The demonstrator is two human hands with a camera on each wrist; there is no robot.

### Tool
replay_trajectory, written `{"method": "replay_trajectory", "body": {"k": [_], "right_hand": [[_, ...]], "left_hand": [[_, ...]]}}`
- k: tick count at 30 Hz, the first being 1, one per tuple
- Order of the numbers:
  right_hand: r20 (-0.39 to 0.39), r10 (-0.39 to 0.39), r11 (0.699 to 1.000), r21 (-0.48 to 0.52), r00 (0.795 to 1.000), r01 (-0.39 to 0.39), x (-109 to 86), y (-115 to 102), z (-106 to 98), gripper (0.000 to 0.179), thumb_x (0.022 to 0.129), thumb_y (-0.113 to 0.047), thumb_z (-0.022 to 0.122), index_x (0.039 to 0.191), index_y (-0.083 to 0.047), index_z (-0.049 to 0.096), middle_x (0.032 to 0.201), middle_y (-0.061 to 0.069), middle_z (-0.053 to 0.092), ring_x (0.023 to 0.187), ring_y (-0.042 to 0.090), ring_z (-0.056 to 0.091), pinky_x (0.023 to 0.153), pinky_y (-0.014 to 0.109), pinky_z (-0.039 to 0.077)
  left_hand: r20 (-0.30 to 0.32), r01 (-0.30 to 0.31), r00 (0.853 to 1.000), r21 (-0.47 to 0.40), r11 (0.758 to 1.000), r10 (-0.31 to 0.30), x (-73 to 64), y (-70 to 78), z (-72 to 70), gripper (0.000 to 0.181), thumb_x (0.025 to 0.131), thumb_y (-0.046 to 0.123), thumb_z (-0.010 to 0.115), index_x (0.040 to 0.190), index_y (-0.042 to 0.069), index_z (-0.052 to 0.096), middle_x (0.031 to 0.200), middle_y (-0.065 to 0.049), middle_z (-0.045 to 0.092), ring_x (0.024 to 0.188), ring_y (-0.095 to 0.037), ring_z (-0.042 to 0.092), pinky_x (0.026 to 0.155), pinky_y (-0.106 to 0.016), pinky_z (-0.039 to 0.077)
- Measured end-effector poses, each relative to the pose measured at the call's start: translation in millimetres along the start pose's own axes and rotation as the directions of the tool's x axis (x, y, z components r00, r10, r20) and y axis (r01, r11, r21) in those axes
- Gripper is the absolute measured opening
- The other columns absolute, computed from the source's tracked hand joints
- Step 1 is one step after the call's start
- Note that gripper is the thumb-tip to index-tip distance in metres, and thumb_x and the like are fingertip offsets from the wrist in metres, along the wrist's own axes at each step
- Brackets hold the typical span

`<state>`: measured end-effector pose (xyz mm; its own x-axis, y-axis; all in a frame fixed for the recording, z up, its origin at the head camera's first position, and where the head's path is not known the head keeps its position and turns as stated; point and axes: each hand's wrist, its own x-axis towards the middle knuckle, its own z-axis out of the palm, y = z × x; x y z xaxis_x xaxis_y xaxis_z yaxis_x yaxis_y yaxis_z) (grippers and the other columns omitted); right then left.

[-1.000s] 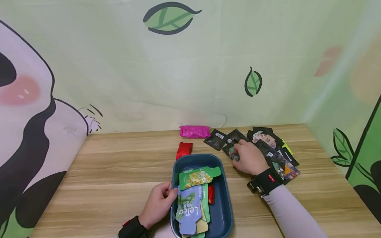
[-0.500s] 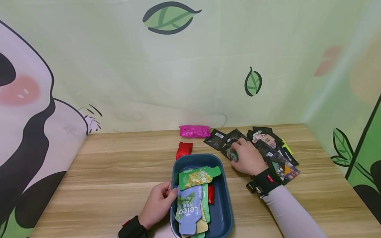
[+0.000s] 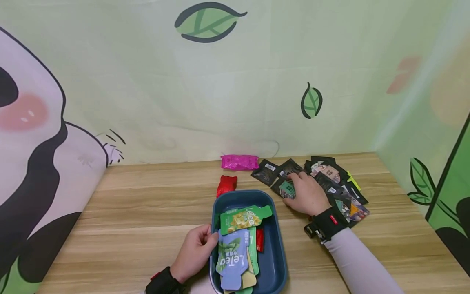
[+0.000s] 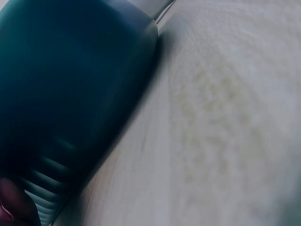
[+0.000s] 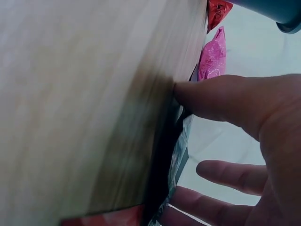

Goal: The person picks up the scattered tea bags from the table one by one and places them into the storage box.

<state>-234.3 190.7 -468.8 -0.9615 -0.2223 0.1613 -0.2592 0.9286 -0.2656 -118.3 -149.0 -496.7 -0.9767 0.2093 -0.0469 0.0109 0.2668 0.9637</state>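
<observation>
In the head view my left hand (image 3: pixel 193 252) grips the left rim of a dark blue tray (image 3: pixel 280 249), its thumb over the edge. The left wrist view shows the tray's wall (image 4: pixel 70 70) and a fingertip (image 4: pixel 16 202) against it. Flat bottle-shaped packets, a green one (image 3: pixel 242 219) and a lilac one (image 3: pixel 232 255) uppermost, lie in the tray. My right hand (image 3: pixel 309 195) rests, fingers spread, on a black packet with a green print (image 3: pixel 287 189). In the right wrist view the thumb (image 5: pixel 221 96) reaches the table beside that packet's edge, fingers on its far side.
More black packets (image 3: pixel 329 188) lie in an overlapping heap right of the hand, and one black packet (image 3: pixel 265 172) is at its left. A pink wrapped packet (image 3: pixel 240 162) lies by the wall; a red packet (image 3: pixel 226 185) sits behind the tray. Another red packet (image 3: pixel 260 240) is inside it.
My right hand's fingers have spread apart, and more of the green-printed packet shows, shifted slightly left. The left hand and tray have stayed in place.
</observation>
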Motion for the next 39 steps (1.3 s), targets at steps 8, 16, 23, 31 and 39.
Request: {"method": "replay_trajectory", "body": {"k": [8, 16, 23, 31, 39], "right_hand": [[-0.045, -0.044, 0.999, -0.001, 0.998, 0.044, -0.4, -0.1, -0.9, 0.069, 0.073, -0.037, 0.079, 0.131, -0.004, 0.059, 0.114, 0.017, 0.057, 0.093, 0.03, 0.057, 0.08, 0.047, 0.049], [-0.034, -0.036, 0.998, 0.05, 0.999, 0.038, -0.6, -6.4, -11.4, 0.07, 0.074, -0.038, 0.077, 0.134, -0.008, 0.058, 0.116, 0.014, 0.056, 0.094, 0.028, 0.056, 0.08, 0.046, 0.049], [-0.037, -0.039, 0.997, 0.069, 0.999, 0.041, -1.8, -11.5, -17.2, 0.074, 0.075, -0.044, 0.078, 0.137, -0.01, 0.057, 0.118, 0.016, 0.055, 0.096, 0.03, 0.056, 0.078, 0.048, 0.049], [0.01, 0.02, 0.999, -0.039, 1.0, -0.02, -2.6, -5.6, 0.1, 0.088, 0.072, -0.052, 0.078, 0.136, 0.003, 0.052, 0.12, 0.026, 0.057, 0.099, 0.038, 0.059, 0.082, 0.053, 0.049], [-0.017, -0.005, 0.998, -0.055, 1.0, 0.004, 0.4, -4.9, 3.3, 0.087, 0.07, -0.047, 0.08, 0.137, 0.001, 0.053, 0.114, 0.021, 0.058, 0.092, 0.033, 0.058, 0.079, 0.05, 0.049]], "left_hand": [[0.003, -0.007, 1.0, 0.004, 1.0, 0.007, 0.1, -1.5, -0.2, 0.03, 0.098, 0.023, 0.056, 0.076, 0.003, 0.049, 0.058, 0.001, 0.04, 0.058, -0.012, 0.05, 0.05, -0.022, 0.031], [-0.008, 0.001, 1.0, -0.018, 1.0, -0.001, -0.6, 0.8, 0.9, 0.031, 0.097, 0.021, 0.058, 0.076, 0.001, 0.048, 0.058, 0.0, 0.038, 0.056, -0.013, 0.048, 0.05, -0.022, 0.03], [-0.003, 0.003, 1.0, -0.026, 1.0, -0.003, -1.1, 2.1, 0.3, 0.031, 0.097, 0.023, 0.058, 0.077, 0.001, 0.049, 0.059, 0.0, 0.039, 0.056, -0.013, 0.048, 0.051, -0.023, 0.031], [0.01, -0.003, 1.0, -0.011, 1.0, 0.003, 0.1, -0.5, 0.3, 0.03, 0.098, 0.023, 0.057, 0.078, 0.002, 0.05, 0.059, 0.0, 0.04, 0.057, -0.014, 0.05, 0.05, -0.023, 0.031], [0.007, -0.005, 1.0, -0.011, 1.0, 0.005, -0.1, -0.4, -0.2, 0.031, 0.098, 0.024, 0.057, 0.077, 0.002, 0.05, 0.058, 0.0, 0.039, 0.056, -0.014, 0.048, 0.05, -0.023, 0.031]]}}
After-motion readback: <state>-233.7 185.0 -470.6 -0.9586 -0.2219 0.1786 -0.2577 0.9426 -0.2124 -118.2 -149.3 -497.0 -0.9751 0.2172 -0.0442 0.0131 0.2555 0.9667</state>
